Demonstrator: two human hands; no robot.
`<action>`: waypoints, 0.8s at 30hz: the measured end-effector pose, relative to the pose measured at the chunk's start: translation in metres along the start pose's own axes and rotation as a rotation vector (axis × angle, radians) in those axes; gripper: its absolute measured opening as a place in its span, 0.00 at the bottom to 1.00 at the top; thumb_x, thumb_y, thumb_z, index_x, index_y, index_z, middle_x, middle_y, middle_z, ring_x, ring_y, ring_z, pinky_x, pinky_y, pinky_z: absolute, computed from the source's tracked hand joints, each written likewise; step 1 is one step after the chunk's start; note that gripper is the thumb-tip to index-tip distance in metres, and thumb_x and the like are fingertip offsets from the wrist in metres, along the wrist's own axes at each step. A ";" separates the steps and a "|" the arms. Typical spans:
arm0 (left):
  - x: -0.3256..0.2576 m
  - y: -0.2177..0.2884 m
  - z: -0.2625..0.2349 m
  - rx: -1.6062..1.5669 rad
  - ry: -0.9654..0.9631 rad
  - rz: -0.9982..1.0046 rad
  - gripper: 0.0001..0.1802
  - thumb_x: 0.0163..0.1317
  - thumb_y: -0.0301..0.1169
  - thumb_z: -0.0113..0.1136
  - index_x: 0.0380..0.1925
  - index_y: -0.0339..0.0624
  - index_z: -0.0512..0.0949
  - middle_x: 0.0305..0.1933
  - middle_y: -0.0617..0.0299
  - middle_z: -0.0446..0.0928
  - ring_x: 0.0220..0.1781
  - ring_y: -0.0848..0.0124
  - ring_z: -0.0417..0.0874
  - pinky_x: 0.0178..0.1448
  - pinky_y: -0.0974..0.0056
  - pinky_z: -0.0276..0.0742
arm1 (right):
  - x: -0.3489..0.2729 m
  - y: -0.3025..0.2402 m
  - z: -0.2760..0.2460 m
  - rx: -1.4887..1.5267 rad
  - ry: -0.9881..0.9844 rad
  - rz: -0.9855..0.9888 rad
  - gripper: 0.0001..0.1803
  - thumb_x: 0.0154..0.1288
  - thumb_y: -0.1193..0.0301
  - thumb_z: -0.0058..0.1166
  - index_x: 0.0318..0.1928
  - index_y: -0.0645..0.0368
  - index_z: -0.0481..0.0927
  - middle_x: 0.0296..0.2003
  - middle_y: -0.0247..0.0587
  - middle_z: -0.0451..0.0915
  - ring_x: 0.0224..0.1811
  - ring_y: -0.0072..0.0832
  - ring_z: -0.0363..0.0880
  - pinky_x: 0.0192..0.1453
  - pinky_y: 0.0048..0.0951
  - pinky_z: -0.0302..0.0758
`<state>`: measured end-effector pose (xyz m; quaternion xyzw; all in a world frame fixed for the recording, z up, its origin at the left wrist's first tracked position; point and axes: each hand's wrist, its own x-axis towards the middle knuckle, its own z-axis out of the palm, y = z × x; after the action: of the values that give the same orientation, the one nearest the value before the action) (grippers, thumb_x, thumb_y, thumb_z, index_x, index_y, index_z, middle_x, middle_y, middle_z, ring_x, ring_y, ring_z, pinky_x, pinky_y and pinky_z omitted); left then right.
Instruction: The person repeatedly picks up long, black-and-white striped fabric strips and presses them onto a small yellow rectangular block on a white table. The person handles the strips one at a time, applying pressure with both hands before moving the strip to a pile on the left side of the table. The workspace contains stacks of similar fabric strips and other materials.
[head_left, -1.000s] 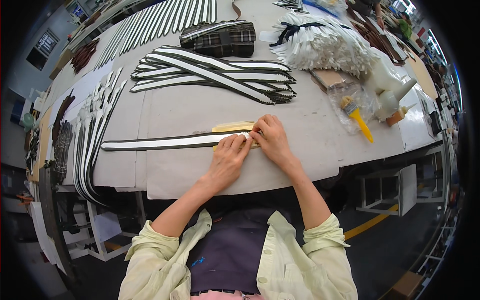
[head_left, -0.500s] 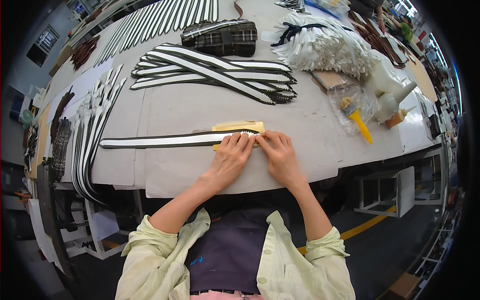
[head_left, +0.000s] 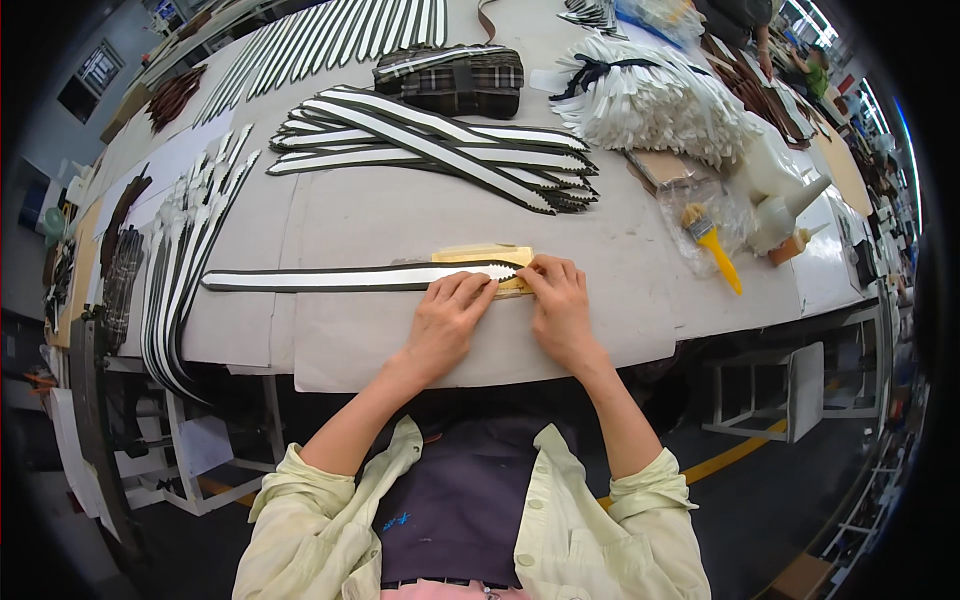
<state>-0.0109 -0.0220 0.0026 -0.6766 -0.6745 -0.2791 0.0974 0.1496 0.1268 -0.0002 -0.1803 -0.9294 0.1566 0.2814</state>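
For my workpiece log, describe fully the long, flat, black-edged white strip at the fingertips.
The strip looks like leather or fabric, its white band notched at right. It lies nearly straight across the pale grey table, its right part over a flat yellow piece. The left hand touches it there; the right hand touches its tip.

Table (head_left: 370, 225): bright, evenly lit
Strip lights (head_left: 882, 107): glaring, far right
Floor (head_left: 740, 500): dim, shadowed beneath table
Fingers (head_left: 466, 287): fairly sharp
Far-left wall (head_left: 52, 145): curved, soft, fading to black

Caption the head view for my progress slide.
Left hand and right hand at the jagged end of a dark-edged white strap laid across a yellow block, with more straps piled beyond.
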 end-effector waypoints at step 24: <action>0.005 -0.084 -0.057 -0.238 -0.352 -0.219 0.17 0.59 0.34 0.71 0.46 0.44 0.79 0.46 0.53 0.79 0.50 0.48 0.82 0.55 0.50 0.79 | 0.033 -0.037 0.024 0.074 0.019 -0.133 0.14 0.67 0.82 0.56 0.53 0.62 0.81 0.47 0.45 0.82 0.59 0.46 0.77 0.66 0.48 0.68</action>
<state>-0.1064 -0.0410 0.0316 -0.6443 -0.7128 -0.2432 -0.1330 0.1005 0.1035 0.0104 -0.1091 -0.9301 0.1703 0.3067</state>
